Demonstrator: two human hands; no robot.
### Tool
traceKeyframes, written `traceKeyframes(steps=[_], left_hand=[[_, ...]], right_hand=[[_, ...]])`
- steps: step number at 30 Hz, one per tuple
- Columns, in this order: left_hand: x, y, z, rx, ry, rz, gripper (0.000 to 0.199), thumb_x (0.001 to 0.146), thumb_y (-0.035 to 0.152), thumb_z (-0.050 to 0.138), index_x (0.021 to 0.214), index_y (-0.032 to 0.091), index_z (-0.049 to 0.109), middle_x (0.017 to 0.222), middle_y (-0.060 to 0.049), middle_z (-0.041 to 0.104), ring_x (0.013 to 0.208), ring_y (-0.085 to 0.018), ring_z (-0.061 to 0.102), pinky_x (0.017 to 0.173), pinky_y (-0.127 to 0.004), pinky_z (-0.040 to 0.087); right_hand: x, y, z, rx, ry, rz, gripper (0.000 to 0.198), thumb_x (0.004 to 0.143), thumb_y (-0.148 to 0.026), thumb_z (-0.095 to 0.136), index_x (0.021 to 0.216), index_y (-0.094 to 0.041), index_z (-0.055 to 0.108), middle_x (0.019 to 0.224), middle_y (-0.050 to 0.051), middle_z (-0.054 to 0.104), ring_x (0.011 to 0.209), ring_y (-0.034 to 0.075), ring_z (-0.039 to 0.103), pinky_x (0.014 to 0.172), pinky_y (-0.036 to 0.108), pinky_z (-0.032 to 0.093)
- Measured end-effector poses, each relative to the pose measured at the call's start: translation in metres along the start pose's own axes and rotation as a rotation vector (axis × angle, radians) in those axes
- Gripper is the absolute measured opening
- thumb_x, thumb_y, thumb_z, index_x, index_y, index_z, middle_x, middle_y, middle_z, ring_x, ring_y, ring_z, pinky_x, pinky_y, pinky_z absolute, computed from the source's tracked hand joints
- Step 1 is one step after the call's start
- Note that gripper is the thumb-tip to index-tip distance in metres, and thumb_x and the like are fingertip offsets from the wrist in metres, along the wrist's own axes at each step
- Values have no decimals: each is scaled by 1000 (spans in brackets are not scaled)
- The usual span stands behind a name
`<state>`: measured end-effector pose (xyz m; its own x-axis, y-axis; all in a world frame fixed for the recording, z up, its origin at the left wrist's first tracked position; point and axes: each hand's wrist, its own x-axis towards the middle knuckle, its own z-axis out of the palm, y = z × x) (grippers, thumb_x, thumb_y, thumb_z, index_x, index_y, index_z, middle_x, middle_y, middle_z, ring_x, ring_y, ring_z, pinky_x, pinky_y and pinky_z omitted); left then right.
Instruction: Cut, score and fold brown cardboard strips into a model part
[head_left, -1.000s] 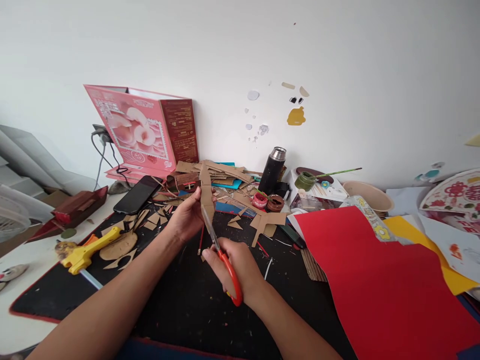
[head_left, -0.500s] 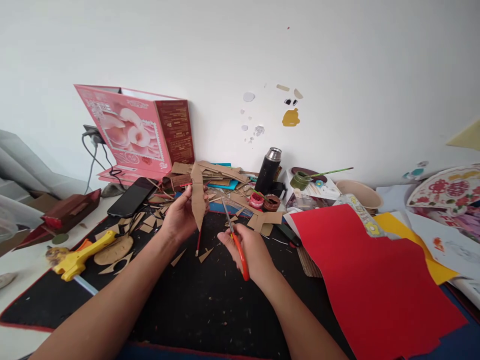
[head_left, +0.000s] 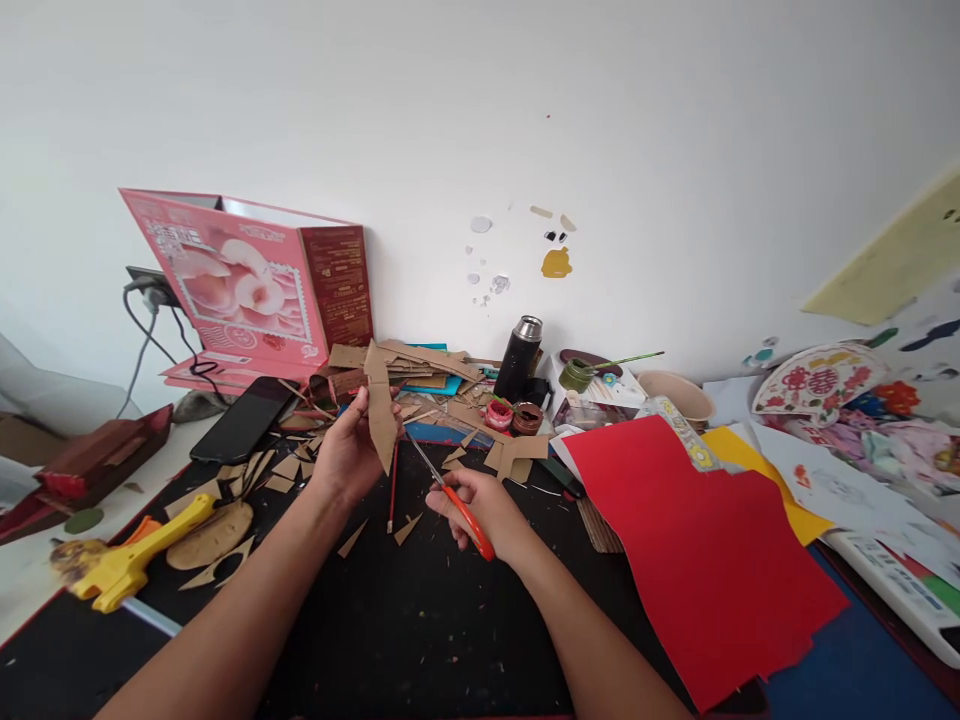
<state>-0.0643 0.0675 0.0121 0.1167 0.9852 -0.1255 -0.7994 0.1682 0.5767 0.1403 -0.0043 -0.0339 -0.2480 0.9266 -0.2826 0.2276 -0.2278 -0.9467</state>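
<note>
My left hand (head_left: 349,450) grips a long cardboard piece (head_left: 381,410), pointed at both ends and held upright above the black mat (head_left: 420,640). To its right, my right hand (head_left: 480,510) is closed around orange-handled scissors (head_left: 466,520). The blades point up and left, their tip close to the cardboard's right edge but apart from it. Below the cardboard lies a red pencil (head_left: 393,490), with small triangular offcuts (head_left: 407,529) beside it.
Cardboard scraps (head_left: 427,360) heap along the wall behind a black thermos (head_left: 517,360) and open paint jars (head_left: 499,413). A yellow glue gun (head_left: 142,560) and a phone (head_left: 244,418) lie left. Red paper (head_left: 697,550) covers the right side. A pink box (head_left: 247,280) stands at back left.
The view has turned to the right and tilted up slightly. The scissors have swung toward the left, their tip now nearer the cardboard. Both hands keep their hold.
</note>
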Motion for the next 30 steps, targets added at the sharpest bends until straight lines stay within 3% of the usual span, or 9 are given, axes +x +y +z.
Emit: traceKeyframes(steps=[5,9,16,21,27,30], left_hand=[[1,0,-2,-41,-2,7,27,105,35,67,103,10,79,79,-8,75,67,-17,69,61,-25,58],[0,-4,1,-51,12,-12,24,104,33,68,102,12,79,80,-7,76,67,-16,70,61,-24,58],[-6,-6,6,-25,-3,-60,22,104,31,68,101,13,79,80,-7,77,70,-18,74,64,-26,62],[-5,-7,5,-37,-20,-83,18,103,29,70,102,13,79,82,-6,78,69,-17,74,63,-25,62],[-3,-15,2,-29,-61,-100,12,98,27,76,98,16,78,80,-6,81,67,-18,76,62,-24,61],[-3,-19,1,37,-94,-101,16,96,31,78,98,15,78,78,-7,81,70,-21,77,65,-27,61]], right_hand=[[9,3,0,60,47,13,63,76,-79,85,95,-21,67,48,-8,57,37,13,52,40,23,44],[0,-9,2,-45,64,35,63,79,-79,84,99,-21,69,54,-7,60,41,14,55,43,24,46],[-28,-45,3,-581,89,15,43,93,-64,79,105,-23,77,70,1,73,63,20,70,61,26,44],[-39,-58,-4,-900,107,-50,33,93,-53,82,108,-23,82,87,7,81,80,27,75,62,29,37],[-50,-64,-9,-866,44,-188,21,93,-40,82,107,-24,85,87,6,83,74,23,74,60,29,38],[-47,-60,-8,-604,64,-159,22,101,-42,74,109,-23,82,84,5,81,69,19,74,60,26,44]])
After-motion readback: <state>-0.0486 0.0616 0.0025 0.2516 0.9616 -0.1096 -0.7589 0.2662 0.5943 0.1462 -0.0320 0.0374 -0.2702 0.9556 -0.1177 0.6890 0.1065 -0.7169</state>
